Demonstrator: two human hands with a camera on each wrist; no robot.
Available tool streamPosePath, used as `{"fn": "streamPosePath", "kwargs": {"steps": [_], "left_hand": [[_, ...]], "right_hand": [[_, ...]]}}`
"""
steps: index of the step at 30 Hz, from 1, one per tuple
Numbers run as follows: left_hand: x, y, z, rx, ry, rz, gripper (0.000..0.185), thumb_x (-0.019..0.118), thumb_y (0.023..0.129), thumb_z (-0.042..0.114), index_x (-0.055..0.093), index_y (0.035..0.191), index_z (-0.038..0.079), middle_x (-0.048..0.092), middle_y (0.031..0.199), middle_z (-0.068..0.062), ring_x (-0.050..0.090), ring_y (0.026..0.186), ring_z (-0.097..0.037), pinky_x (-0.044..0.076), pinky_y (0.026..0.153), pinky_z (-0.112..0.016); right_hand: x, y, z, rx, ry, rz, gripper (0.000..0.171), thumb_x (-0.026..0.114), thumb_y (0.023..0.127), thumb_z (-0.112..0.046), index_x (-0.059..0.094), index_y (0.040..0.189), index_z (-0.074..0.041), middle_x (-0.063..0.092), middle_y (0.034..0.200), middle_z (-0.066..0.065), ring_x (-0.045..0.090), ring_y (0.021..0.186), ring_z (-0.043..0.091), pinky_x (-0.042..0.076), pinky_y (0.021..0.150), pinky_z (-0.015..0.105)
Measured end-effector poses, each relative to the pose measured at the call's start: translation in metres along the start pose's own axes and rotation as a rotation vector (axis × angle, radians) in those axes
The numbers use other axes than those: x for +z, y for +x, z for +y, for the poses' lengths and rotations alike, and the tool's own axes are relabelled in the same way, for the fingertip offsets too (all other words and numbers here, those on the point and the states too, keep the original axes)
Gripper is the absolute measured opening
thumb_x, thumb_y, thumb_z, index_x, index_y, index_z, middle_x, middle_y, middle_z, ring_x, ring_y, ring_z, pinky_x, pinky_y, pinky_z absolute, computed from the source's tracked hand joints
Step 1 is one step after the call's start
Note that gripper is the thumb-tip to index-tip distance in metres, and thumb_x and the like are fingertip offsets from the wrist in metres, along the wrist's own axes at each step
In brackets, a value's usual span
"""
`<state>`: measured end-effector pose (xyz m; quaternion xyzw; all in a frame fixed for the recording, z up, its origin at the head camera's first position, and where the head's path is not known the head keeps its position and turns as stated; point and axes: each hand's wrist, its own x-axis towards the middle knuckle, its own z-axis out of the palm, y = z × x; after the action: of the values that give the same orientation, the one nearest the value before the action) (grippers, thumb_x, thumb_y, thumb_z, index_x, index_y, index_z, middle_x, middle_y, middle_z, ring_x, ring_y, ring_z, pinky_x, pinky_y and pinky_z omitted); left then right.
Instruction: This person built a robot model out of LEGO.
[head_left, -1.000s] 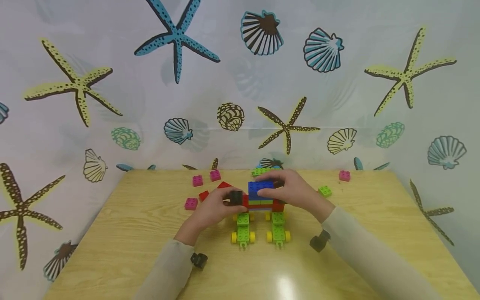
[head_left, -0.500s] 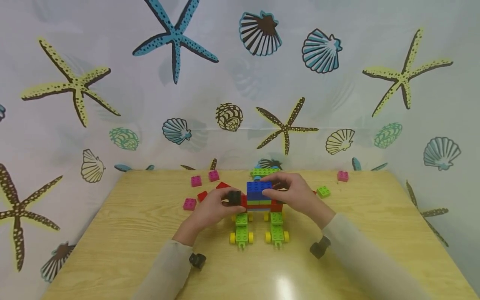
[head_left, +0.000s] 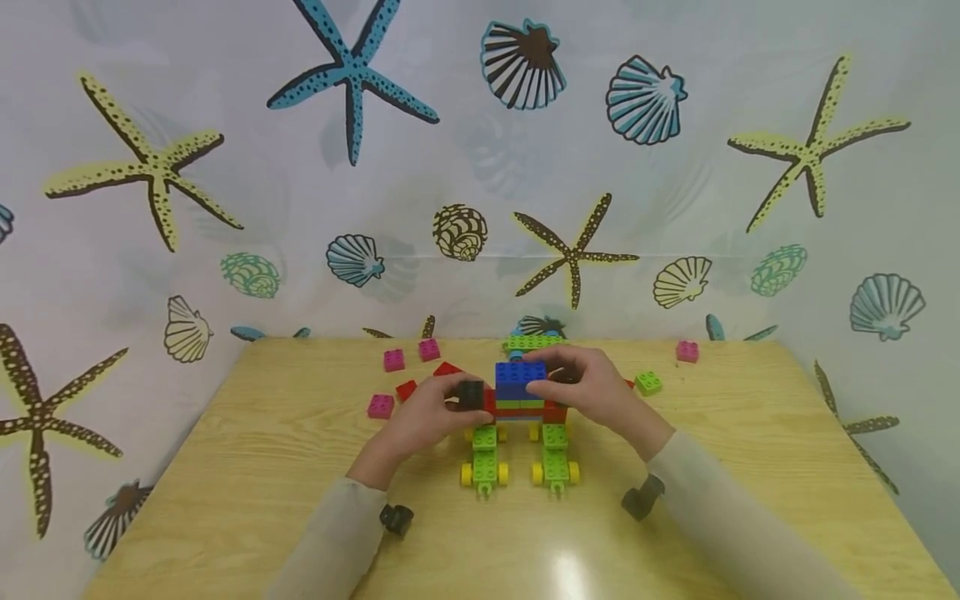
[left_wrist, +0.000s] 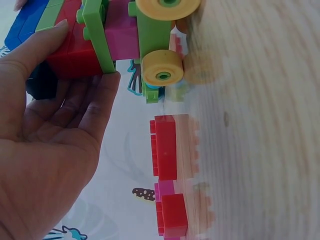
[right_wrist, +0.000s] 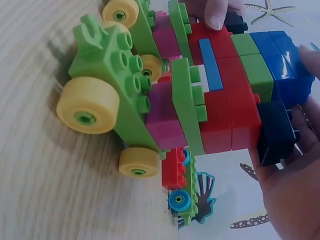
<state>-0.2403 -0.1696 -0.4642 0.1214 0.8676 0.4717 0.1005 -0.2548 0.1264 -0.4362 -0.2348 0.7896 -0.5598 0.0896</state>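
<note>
A toy built of bricks stands on the table on two green wheeled bases (head_left: 485, 468) with yellow wheels (right_wrist: 88, 105). Above them come magenta bricks (right_wrist: 165, 116), green plates (right_wrist: 186, 107), red bricks (right_wrist: 231, 80), green bricks (right_wrist: 255, 65) and, on top, blue bricks (head_left: 517, 385). Black bricks (right_wrist: 276, 132) jut out at both sides. My left hand (head_left: 429, 417) grips the toy's left side, its thumb on the red bricks and its fingers beneath. At the upper right, my right hand (head_left: 596, 392) holds the blue bricks between thumb and fingers; its fingertips are partly hidden behind them.
Loose magenta bricks (head_left: 381, 407) and red bricks (left_wrist: 166, 147) lie to the left. A green brick (head_left: 648, 382) and another magenta brick (head_left: 687, 351) lie to the right. Behind the toy stands a green wheeled base (head_left: 534, 342) with blue wheels. A patterned cloth (head_left: 480, 167) hangs beyond the table.
The fingers of my right hand have shifted slightly right along the blue bricks, uncovering more of the green wheeled base behind. My left hand has kept its grip on the toy.
</note>
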Motion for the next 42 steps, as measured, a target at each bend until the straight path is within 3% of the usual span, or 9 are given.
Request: {"fn": "streamPosePath", "kwargs": {"steps": [10, 30, 38, 42], "left_hand": [[-0.001, 0.000, 0.002, 0.021, 0.006, -0.005, 0.049, 0.088, 0.099, 0.027, 0.072, 0.143, 0.013, 0.074, 0.139, -0.009, 0.070, 0.132, -0.032, 0.062, 0.115, -0.052], [0.001, 0.001, 0.001, -0.008, 0.019, 0.004, 0.051, 0.089, 0.098, 0.028, 0.071, 0.143, 0.014, 0.073, 0.141, -0.010, 0.070, 0.133, -0.034, 0.063, 0.114, -0.052], [0.002, 0.002, 0.000, -0.010, 0.013, -0.009, 0.051, 0.089, 0.098, 0.029, 0.072, 0.144, 0.017, 0.073, 0.142, -0.008, 0.069, 0.135, -0.034, 0.062, 0.115, -0.052], [0.001, 0.001, 0.001, -0.013, 0.006, -0.009, 0.051, 0.089, 0.098, 0.028, 0.071, 0.144, 0.017, 0.072, 0.142, -0.009, 0.069, 0.135, -0.035, 0.063, 0.114, -0.052]], "right_hand": [[-0.001, 0.001, -0.002, 0.020, -0.042, 0.009, 0.038, 0.084, 0.103, -0.029, 0.077, 0.138, -0.013, 0.079, 0.124, 0.015, 0.078, 0.105, 0.028, 0.067, 0.087, 0.032], [0.005, -0.001, 0.004, 0.069, -0.021, 0.045, 0.041, 0.084, 0.103, -0.032, 0.077, 0.139, -0.014, 0.079, 0.126, 0.013, 0.078, 0.105, 0.023, 0.067, 0.094, 0.034], [-0.009, -0.005, 0.006, 0.042, -0.007, 0.001, 0.042, 0.084, 0.103, -0.028, 0.076, 0.143, -0.016, 0.079, 0.132, 0.013, 0.080, 0.111, 0.025, 0.068, 0.093, 0.032], [-0.024, -0.010, 0.006, -0.006, 0.023, 0.025, 0.040, 0.081, 0.104, -0.019, 0.075, 0.143, -0.008, 0.078, 0.135, 0.018, 0.080, 0.116, 0.026, 0.067, 0.095, 0.029]]}}
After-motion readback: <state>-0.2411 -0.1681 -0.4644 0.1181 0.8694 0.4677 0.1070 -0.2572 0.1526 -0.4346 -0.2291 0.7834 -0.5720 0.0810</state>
